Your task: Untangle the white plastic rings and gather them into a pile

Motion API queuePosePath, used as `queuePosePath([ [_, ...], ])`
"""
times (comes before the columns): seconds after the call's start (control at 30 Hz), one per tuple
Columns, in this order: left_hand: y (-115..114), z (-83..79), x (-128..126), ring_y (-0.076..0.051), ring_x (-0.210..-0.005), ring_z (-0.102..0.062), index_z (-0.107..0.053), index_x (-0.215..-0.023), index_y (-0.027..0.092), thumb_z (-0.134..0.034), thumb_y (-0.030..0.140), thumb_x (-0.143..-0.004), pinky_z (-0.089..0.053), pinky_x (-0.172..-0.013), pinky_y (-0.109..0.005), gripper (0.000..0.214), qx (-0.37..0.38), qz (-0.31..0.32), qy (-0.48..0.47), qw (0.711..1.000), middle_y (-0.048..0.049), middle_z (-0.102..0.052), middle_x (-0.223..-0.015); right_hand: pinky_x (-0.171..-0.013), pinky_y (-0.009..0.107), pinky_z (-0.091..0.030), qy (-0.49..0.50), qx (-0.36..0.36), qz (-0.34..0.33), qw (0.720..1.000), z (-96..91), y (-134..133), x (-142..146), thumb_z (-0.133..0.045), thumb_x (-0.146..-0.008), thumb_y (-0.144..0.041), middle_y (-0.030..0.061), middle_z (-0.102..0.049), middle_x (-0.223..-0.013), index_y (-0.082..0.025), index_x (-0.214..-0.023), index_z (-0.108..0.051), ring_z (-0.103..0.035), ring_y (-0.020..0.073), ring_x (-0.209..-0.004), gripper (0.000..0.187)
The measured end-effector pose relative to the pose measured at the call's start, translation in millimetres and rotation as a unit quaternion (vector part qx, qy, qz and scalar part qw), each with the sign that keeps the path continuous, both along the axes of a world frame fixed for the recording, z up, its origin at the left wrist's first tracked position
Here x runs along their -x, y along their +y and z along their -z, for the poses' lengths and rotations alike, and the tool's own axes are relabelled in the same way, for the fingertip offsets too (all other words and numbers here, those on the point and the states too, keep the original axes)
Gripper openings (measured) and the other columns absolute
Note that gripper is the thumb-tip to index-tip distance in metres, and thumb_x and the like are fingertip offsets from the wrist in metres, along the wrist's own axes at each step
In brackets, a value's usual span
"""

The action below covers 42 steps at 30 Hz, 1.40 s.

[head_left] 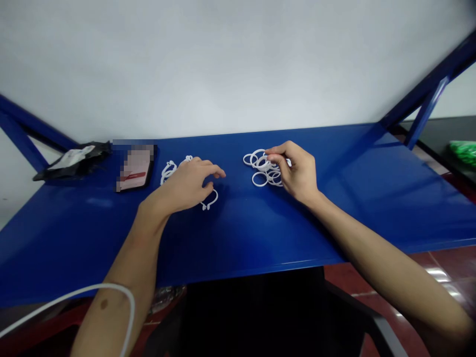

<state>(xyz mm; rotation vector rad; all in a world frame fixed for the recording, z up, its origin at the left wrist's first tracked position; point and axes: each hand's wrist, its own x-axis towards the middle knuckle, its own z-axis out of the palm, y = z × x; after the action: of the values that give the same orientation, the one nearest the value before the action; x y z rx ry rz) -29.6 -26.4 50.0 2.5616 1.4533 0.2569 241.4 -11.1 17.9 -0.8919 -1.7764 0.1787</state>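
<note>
My right hand (295,168) is over a small pile of thin white plastic rings (260,179), thumb and fingertips pinched on a white ring (256,157) at the pile's top edge. Part of the pile is hidden behind those fingers. To the left, my left hand (193,181) hovers palm down with its index finger and thumb apart, and nothing shows between them. Just below its thumb is a white ring with two knobbed ends (211,201), partly covered by the hand. More knobbed white rings (168,171) stick out behind the left hand.
A phone (137,171) lies left of my left hand on the blue table (245,238). Farther left sits a black plastic packet (76,161). Blue braces flank the table, and a white wall rises behind. A white cable (92,286) crosses my left forearm.
</note>
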Motion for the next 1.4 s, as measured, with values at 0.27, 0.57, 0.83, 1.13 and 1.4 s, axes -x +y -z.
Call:
queuePosePath([
  [0.27,11,17.3,4,-0.030,-0.106,-0.058,-0.073,-0.088,0.027,-0.068,0.030,-0.084,-0.036,-0.097,-0.047,0.007,0.009,-0.028,0.075,0.997,-0.0037,-0.071,-0.100,-0.070,0.030,-0.053,-0.044,-0.007,0.015,0.999,-6.1,2,-8,-0.056,-0.098,-0.022,0.0017,-0.075,-0.086,-0.020,-0.083,-0.065,-0.068,0.0155,-0.076,0.018],
  [0.57,8,16.4,-18,-0.018,-0.075,-0.064,-0.058,-0.090,0.022,-0.056,0.024,-0.092,-0.045,-0.077,-0.033,0.003,-0.017,-0.093,-0.099,0.991,0.0000,-0.071,-0.080,-0.080,0.043,-0.052,-0.209,0.015,0.117,0.971,7.4,12,-14,-0.053,-0.100,-0.031,0.0107,-0.072,-0.097,-0.018,-0.107,-0.065,-0.060,0.0274,-0.095,0.019],
  [0.83,6,18.9,-32,-0.015,-0.064,-0.062,-0.061,-0.097,0.022,-0.055,0.024,-0.092,-0.048,-0.074,-0.032,0.007,-0.065,-0.133,-0.152,0.977,0.0022,-0.069,-0.069,-0.089,0.050,-0.048,-0.217,-0.016,0.139,0.966,-0.1,7,-14,-0.049,-0.101,-0.033,0.0127,-0.067,-0.104,-0.018,-0.104,-0.067,-0.055,0.0299,-0.100,0.024],
  [1.13,-6,18.9,-48,-0.012,-0.053,-0.060,-0.060,-0.096,0.021,-0.055,0.032,-0.096,-0.046,-0.059,-0.026,0.012,0.009,-0.122,-0.254,0.959,0.0036,-0.069,-0.061,-0.081,0.037,-0.055,-0.187,0.008,-0.110,0.976,-0.9,-24,14,-0.061,-0.097,-0.038,0.0099,-0.070,-0.108,-0.019,-0.121,-0.060,-0.066,0.0226,-0.094,0.031],
  [1.4,-5,19.7,-49,-0.017,-0.069,-0.064,-0.061,-0.102,0.022,-0.049,0.033,-0.098,-0.049,-0.072,-0.033,0.017,-0.023,-0.098,-0.186,0.977,-0.0004,-0.073,-0.076,-0.077,0.032,-0.054,-0.125,0.011,-0.086,0.988,0.4,-21,9,-0.056,-0.100,-0.024,0.0053,-0.073,-0.098,-0.021,-0.116,-0.066,-0.068,0.0178,-0.086,0.019],
])
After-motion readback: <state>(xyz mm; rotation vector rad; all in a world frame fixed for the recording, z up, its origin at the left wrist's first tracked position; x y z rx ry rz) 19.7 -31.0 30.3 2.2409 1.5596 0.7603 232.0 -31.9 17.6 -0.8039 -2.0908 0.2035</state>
